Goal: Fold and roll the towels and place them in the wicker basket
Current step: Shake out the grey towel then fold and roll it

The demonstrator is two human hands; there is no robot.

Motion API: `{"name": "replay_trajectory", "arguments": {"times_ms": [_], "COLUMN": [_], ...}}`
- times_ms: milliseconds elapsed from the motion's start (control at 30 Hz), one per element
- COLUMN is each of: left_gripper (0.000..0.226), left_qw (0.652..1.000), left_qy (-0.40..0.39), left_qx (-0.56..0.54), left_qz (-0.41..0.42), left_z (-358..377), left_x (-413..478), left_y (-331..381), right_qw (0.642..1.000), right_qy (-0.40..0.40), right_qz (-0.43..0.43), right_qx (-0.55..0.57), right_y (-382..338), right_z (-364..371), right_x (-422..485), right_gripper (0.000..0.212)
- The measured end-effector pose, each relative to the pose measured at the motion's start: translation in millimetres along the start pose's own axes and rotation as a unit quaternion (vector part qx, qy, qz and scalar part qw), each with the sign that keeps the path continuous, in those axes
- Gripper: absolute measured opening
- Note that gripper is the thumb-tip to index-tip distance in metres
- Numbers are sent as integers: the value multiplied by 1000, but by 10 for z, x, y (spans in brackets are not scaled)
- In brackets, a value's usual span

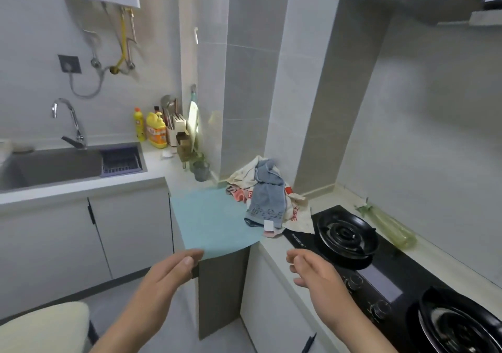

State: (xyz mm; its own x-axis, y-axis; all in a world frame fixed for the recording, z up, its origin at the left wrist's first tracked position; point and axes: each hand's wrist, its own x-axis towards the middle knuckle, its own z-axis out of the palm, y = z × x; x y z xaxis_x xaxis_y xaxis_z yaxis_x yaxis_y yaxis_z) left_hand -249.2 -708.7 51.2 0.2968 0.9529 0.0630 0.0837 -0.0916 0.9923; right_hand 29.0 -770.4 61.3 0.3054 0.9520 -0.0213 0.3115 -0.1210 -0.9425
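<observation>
In the head view, a light blue towel [214,219] lies flat on the corner of the white surface [122,182], and its near edge hangs a little over the front. The left hand [173,267] is at the near left corner of this towel; its fingers [187,260] pinch the corner with the thumb on top. The right hand [309,269] is near the right corner of the towel but apart from it. Its fingers [294,257] are loosely curled and hold nothing. Behind the light blue towel, in the corner by the wall, is a pile of towels [296,211], with a grey-blue towel [267,197] lying on top. Just right of the pile is a black gas stove [345,235]. A steel sink [54,165] is far to the left.
</observation>
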Motion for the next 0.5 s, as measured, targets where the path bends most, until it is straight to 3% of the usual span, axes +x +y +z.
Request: {"name": "replay_trajectory", "arguments": {"times_ms": [133,367,500], "left_gripper": [87,56,80], "left_qw": [999,995,994], "left_qy": [1,46,36], "left_qx": [21,19,25], "left_qz": [-27,-82,-98], "left_z": [-190,-479,-565], "left_x": [366,1344,2068], "left_y": [-134,-185,-225], "right_qw": [1000,998,996], "right_qy": [-9,-15,-9], "right_qz": [-5,24,50], "right_qx": [7,50,68], "right_y": [-24,-4,12], "right_z": [236,703,795], "right_x": [493,1725,2418], "right_gripper": [20,17,14]}}
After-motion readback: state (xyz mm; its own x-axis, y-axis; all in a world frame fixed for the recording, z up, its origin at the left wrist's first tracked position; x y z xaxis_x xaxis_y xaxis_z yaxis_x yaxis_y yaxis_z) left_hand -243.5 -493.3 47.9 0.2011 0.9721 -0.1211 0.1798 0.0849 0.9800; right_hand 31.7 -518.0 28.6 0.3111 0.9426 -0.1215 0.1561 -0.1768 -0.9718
